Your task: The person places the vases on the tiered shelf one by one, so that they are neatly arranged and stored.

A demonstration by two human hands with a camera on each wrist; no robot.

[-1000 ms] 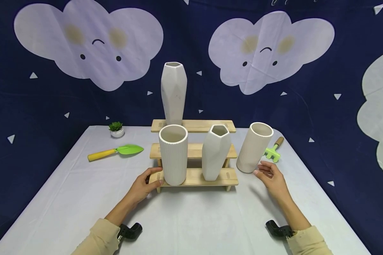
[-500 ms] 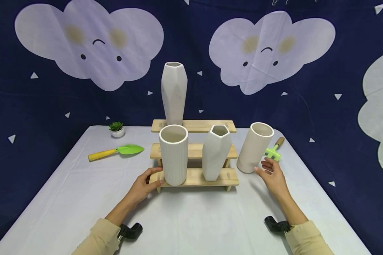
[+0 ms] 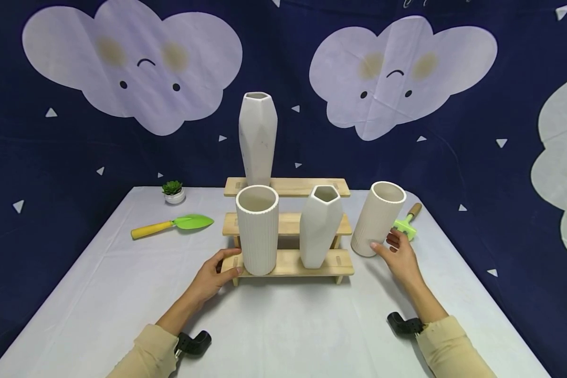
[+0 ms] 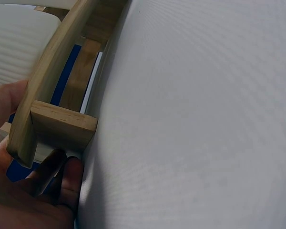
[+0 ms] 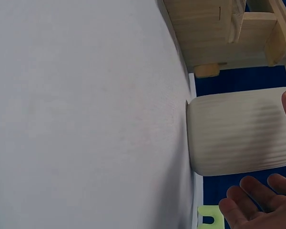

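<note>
My left hand (image 3: 210, 276) grips the left end of the lowest board of a three-step wooden plant stand (image 3: 289, 262). In the left wrist view its thumb lies on the board (image 4: 47, 71) and its fingers curl by the stand's leg. My right hand (image 3: 401, 261) is beside a white ribbed cylindrical vase (image 3: 377, 218) on the table, thumb and fingers spread to either side of its lower part. The right wrist view shows a gap between those fingers (image 5: 250, 195) and the ribbed vase (image 5: 238, 133).
On the lowest step are another ribbed vase (image 3: 259, 236) and a white faceted vase (image 3: 318, 228). A taller faceted vase (image 3: 258, 136) stands on the top step. A green trowel (image 3: 191, 221) and potted succulent (image 3: 172, 192) lie left; a small green rake (image 3: 406, 226) is behind my right hand.
My right hand has moved slightly forward and left, its thumb now overlapping the ribbed vase's lower side in the head view. My left hand and the stand have stayed put.
</note>
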